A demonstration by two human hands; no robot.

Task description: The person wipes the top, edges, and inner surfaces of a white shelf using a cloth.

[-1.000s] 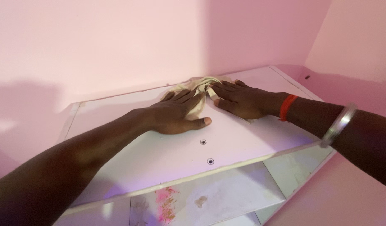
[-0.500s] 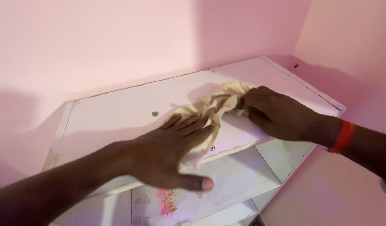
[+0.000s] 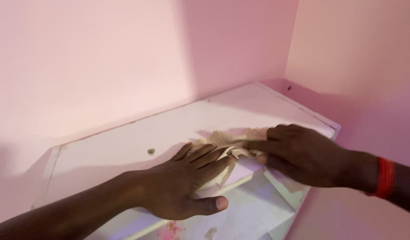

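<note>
You face a white shelf unit (image 3: 125, 142) pushed into a corner. Behind it rises a plain pink wall (image 3: 102, 58); right of it stands another pink wall (image 3: 356, 58). Soft pinkish light falls across both.

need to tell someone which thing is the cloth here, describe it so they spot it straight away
Start at the white cabinet top set in the pink corner. Near its front edge the left hand and right hand press one crumpled beige cloth between them. It is the only soft, wrinkled thing on that flat board.
</note>
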